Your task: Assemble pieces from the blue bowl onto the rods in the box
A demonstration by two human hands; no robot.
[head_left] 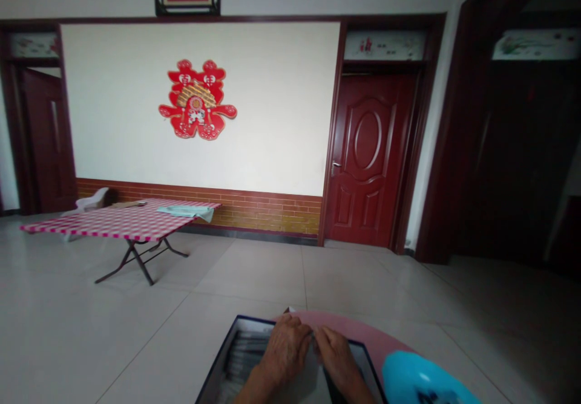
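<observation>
Near the bottom centre, my left hand [287, 345] and my right hand [333, 355] meet over an open, dark-rimmed box [213, 368]. The fingers of both hands are curled and pinched together at their tips, around something too small to make out. Inside the box, left of my left hand, lie several grey, thin items [245, 352], blurred. A dark strip shows below my right hand. The box rests on a pink round surface [379, 337].
A bright blue bowl-like container [422, 380] with dark things in it stands right of the box. Farther off are a folding table [122, 222] with a checked cloth, a white chair [93, 201] and a red door [370, 156].
</observation>
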